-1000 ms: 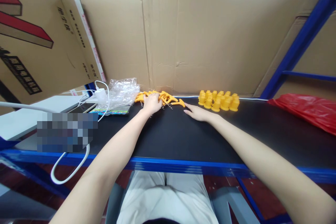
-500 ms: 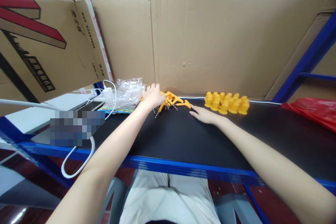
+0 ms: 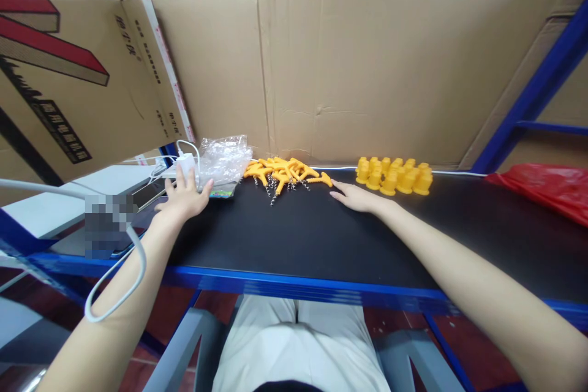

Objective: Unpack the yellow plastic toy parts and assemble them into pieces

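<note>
My left hand (image 3: 182, 196) is open, fingers spread, over the left part of the shelf, beside a crumpled clear plastic bag (image 3: 224, 159) and a white charger plug (image 3: 185, 163). It holds nothing. Several yellow T-handled corkscrews (image 3: 280, 171) lie in a loose pile at the back, some with metal spirals pointing toward me. My right hand (image 3: 353, 197) rests on the black surface with fingers stretched out. Its fingertips are at the handle of the rightmost corkscrew (image 3: 325, 179), touching or nearly touching it. To the right, several yellow cup-shaped plastic pieces (image 3: 395, 175) stand grouped together.
A cardboard sheet (image 3: 367, 61) walls off the back, and a printed carton (image 3: 87, 73) stands at the left. White cables (image 3: 138, 257) loop over the left front edge. A red plastic bag (image 3: 546, 187) lies at the right, near a blue post (image 3: 533, 98).
My left hand has moved left, off the corkscrew pile, and its fingers are now spread near the charger. More of the pile shows. My right hand has stayed in place.
</note>
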A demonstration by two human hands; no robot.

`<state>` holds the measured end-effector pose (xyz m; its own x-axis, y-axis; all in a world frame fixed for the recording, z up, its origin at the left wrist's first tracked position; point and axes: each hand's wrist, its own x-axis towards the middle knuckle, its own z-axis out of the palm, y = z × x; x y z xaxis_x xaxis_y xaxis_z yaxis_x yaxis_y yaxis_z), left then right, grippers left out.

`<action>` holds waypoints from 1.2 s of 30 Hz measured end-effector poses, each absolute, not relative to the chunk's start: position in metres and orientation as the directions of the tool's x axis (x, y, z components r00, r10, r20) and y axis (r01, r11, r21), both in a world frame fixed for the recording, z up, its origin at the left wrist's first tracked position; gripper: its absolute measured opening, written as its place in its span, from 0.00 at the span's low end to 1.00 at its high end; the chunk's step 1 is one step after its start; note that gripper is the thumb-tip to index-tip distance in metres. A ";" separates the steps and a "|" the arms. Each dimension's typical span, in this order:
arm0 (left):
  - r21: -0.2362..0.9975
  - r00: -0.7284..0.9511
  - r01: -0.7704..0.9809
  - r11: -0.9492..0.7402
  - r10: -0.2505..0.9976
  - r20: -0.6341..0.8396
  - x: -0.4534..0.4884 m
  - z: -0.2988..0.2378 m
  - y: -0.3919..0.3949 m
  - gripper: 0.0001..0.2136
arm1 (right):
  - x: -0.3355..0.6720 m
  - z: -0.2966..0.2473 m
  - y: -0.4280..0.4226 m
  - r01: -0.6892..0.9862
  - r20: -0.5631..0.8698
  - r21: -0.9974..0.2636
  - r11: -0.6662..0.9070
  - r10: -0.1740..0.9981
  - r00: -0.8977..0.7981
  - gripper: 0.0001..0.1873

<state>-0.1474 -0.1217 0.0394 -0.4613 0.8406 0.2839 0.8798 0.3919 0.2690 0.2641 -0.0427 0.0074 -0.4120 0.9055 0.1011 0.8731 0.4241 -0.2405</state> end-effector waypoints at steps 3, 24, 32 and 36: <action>0.263 -0.459 0.880 0.395 0.849 0.261 -0.166 0.025 -0.113 0.42 | 0.264 0.007 -0.042 0.871 0.106 -0.242 0.428 0.904 -0.415 0.33; 0.689 -0.164 0.631 -0.355 0.808 0.566 0.019 0.095 -0.034 0.17 | 0.264 0.011 -0.047 0.852 0.159 -0.232 0.469 0.882 -0.443 0.31; 0.151 0.448 0.785 -0.600 0.719 0.531 0.024 0.027 -0.033 0.16 | 0.267 0.009 -0.043 0.834 0.216 -0.210 0.510 0.856 -0.469 0.31; 0.164 0.451 0.815 -0.555 0.786 0.423 0.016 0.019 -0.029 0.16 | 0.268 0.015 -0.047 0.865 0.239 -0.155 0.478 0.868 -0.436 0.31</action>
